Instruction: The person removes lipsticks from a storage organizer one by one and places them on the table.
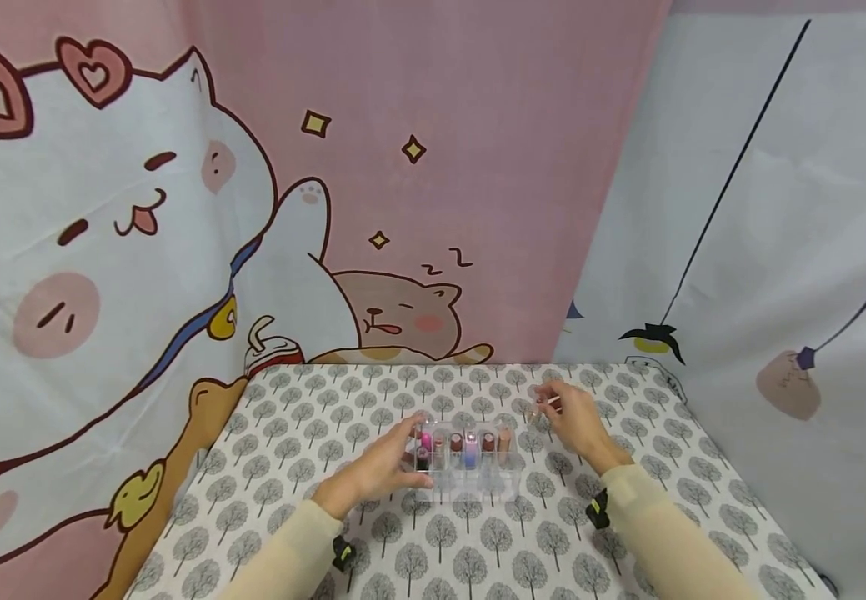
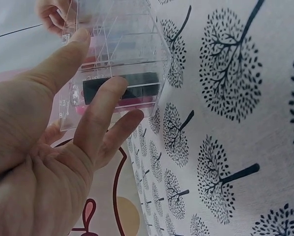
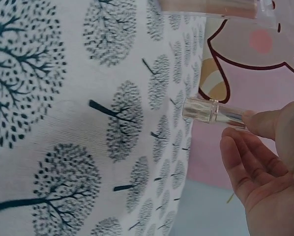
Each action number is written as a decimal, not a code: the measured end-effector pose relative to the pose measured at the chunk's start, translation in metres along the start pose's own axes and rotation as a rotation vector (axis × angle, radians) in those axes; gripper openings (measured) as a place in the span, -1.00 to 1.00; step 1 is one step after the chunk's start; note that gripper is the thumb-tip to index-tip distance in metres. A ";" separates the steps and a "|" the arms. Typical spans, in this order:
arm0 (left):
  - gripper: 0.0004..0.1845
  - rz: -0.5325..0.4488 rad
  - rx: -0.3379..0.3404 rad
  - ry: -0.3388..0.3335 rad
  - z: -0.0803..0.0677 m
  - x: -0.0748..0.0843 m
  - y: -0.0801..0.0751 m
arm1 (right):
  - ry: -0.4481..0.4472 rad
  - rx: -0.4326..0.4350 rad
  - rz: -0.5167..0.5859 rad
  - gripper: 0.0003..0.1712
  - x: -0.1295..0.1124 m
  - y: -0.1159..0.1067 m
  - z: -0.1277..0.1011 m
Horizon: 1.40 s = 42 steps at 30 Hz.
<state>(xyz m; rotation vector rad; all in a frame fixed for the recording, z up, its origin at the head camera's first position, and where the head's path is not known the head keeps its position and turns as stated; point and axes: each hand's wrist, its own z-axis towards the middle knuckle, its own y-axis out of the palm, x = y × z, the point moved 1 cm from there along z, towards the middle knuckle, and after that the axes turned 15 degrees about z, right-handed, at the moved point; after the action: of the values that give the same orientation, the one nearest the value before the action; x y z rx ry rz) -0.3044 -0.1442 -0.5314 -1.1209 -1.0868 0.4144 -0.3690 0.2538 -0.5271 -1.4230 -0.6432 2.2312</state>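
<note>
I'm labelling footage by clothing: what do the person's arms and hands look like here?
Both arms wear long, close-fitting pale cream sleeves. A small black device with a strap sits at each cuff. The left hand and right hand are bare: no gloves, rings or watch visible.

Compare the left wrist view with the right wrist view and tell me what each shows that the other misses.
Only the left wrist view shows the left hand with thumb and fingers holding the near end of the clear organizer, a black tube visible through its wall.

Only the right wrist view shows the small clear tube in the grip of the right hand, held above the cloth and pointing left.

Both show the tree-print tablecloth and a strip of the pink cartoon backdrop.
</note>
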 end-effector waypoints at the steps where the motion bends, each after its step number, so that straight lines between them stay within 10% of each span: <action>1: 0.24 0.001 0.004 0.003 0.001 0.000 0.000 | 0.001 0.001 0.002 -0.71 0.002 0.000 0.000; 42: 0.23 -0.018 -0.009 -0.004 0.001 0.000 0.000 | 0.049 -0.040 0.000 -0.63 0.019 0.005 0.007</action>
<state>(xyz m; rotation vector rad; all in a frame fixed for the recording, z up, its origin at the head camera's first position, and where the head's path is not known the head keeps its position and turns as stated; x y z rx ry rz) -0.3048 -0.1438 -0.5316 -1.1178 -1.1027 0.3981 -0.3834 0.2591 -0.5414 -1.4914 -0.6749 2.1879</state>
